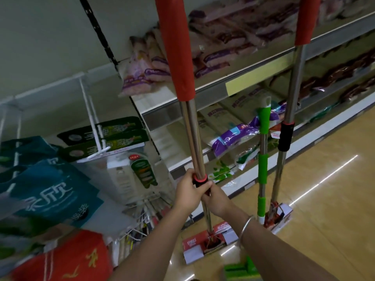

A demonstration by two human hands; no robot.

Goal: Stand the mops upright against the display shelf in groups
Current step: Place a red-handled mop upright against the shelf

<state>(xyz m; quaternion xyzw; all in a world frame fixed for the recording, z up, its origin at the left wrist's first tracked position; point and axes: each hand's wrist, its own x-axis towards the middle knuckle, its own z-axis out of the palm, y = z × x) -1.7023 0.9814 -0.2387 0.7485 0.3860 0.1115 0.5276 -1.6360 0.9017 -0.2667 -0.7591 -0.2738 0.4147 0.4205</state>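
Note:
A red-handled mop (190,130) with a steel shaft stands upright in front of me, its boxed head (207,243) on the floor. My left hand (189,192) and my right hand (218,200) both grip its black-and-red collar at mid-shaft. To the right, a second red-handled mop (292,94) with a black grip and a shorter green mop (263,151) lean upright against the display shelf (239,86), their heads (279,217) together on the floor.
The shelf holds pink and purple packs above and boxes and bags lower down. A white wire rack (89,110) with hanging teal and green packets stands at the left, a red bag (67,258) below it. A green object (239,269) lies by my feet. Bare yellow floor stretches to the right.

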